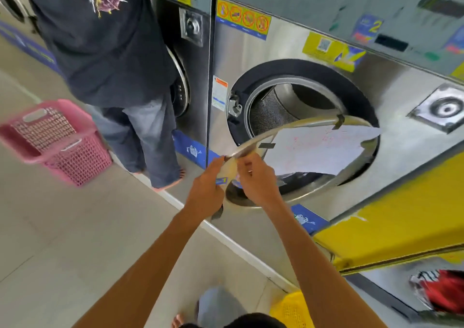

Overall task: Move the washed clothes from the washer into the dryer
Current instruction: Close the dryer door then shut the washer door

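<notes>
Both hands (233, 179) grip the washer door (311, 149) rim.

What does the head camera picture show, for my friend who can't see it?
Two bare hands, left hand and right hand, hold the edge of a round glass machine door, swung open with white paper taped on it, showing a shiny steel drum. A second person in a dark shirt stands beside a pink plastic laundry basket.

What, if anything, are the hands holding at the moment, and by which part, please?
Both hands, left and right, grip the open round machine door by the near edge of its metal rim.
</notes>
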`<control>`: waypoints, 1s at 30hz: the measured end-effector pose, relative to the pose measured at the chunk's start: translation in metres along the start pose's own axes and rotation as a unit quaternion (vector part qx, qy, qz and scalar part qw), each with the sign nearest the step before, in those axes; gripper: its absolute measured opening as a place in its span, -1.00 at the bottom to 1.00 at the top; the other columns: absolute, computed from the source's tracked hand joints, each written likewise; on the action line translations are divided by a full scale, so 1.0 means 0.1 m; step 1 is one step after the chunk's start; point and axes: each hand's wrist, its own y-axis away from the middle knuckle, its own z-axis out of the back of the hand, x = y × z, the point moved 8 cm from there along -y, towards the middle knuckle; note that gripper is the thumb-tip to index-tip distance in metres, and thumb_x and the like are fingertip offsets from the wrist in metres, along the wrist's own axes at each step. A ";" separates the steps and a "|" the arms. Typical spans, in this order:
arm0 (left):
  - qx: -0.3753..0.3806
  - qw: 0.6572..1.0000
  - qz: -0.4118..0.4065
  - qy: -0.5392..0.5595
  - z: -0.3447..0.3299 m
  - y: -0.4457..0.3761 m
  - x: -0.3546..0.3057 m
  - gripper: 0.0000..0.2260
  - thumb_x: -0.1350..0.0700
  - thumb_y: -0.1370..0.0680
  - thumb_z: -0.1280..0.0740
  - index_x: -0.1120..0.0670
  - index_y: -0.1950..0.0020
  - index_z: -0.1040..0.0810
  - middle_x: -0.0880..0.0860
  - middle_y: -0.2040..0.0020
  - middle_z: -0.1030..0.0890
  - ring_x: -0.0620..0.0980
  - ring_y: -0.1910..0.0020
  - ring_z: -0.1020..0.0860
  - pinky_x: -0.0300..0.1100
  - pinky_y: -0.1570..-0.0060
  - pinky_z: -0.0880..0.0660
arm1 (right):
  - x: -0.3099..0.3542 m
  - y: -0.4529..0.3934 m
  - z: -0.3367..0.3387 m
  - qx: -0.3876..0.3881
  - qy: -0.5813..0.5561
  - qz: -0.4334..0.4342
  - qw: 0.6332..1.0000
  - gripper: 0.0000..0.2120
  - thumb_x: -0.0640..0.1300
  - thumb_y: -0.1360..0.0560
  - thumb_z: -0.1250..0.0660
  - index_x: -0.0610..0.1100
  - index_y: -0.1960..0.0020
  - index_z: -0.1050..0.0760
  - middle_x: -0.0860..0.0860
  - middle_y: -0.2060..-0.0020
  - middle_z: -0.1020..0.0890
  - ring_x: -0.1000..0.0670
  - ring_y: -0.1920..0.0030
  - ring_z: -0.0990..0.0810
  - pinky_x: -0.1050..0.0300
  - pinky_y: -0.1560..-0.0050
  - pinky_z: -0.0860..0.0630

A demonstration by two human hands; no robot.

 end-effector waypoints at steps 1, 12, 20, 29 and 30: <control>0.012 1.000 -0.004 0.007 -0.04 -0.06 0.01 -0.37 0.40 -0.55 -0.14 -0.01 -0.58 -0.22 0.08 -0.50 -0.38 0.13 -0.42 -0.42 -0.14 -0.35 -0.36 | 0.11 -0.05 0.11 -0.038 0.017 0.029 0.999 -0.82 -0.09 -0.64 -0.23 -0.16 -0.06 -0.56 -0.09 0.08 -0.69 -0.06 0.11 -0.60 0.25 0.13 -0.36; 0.002 0.989 -0.123 -0.078 -0.23 -1.20 -0.48 -0.29 0.34 -0.55 -0.21 0.14 -0.61 0.06 0.12 -0.63 0.10 0.12 -0.61 0.05 0.15 -0.51 -0.14 | 0.37 -0.93 0.68 -0.283 0.285 0.103 0.910 -0.50 -0.29 -0.37 -0.47 -0.10 -0.31 -0.59 -0.02 -0.34 -0.59 -0.12 -0.48 -0.40 -0.14 -0.37 -0.18; -0.020 0.977 -0.174 -0.121 -0.24 -2.17 -0.42 -0.31 0.29 -0.55 -0.30 0.11 -0.60 -0.04 0.16 -0.59 -0.18 0.22 -0.51 -0.28 0.21 -0.37 -0.37 | 0.41 -1.64 0.66 -0.273 0.203 0.103 0.935 -0.51 -0.30 -0.36 -0.53 -0.22 -0.28 -0.58 -0.13 -0.25 -0.64 -0.26 -0.38 -0.49 -0.20 -0.12 -0.60; 0.031 0.992 -0.098 -0.074 -0.39 -2.75 -0.55 -0.26 0.30 -0.55 -0.22 0.09 -0.62 0.13 0.21 -0.62 0.06 0.20 -0.59 -0.03 0.05 -0.54 -0.13 | 0.37 -2.10 0.91 -0.367 0.182 0.090 0.908 -0.54 -0.34 -0.38 -0.47 -0.08 -0.24 -0.58 -0.13 -0.36 -0.50 -0.16 -0.36 -0.35 -0.03 -0.08 -0.58; 0.035 0.994 -0.086 -0.061 -0.41 -2.78 -0.56 -0.26 0.31 -0.55 -0.20 0.11 -0.62 0.13 0.22 -0.62 0.09 0.20 -0.59 0.00 0.03 -0.55 -0.08 | 0.36 -2.10 0.97 -0.389 0.169 0.081 0.902 -0.54 -0.36 -0.37 -0.47 -0.08 -0.22 -0.57 -0.13 -0.31 -0.52 -0.16 -0.30 -0.38 -0.04 -0.06 -0.57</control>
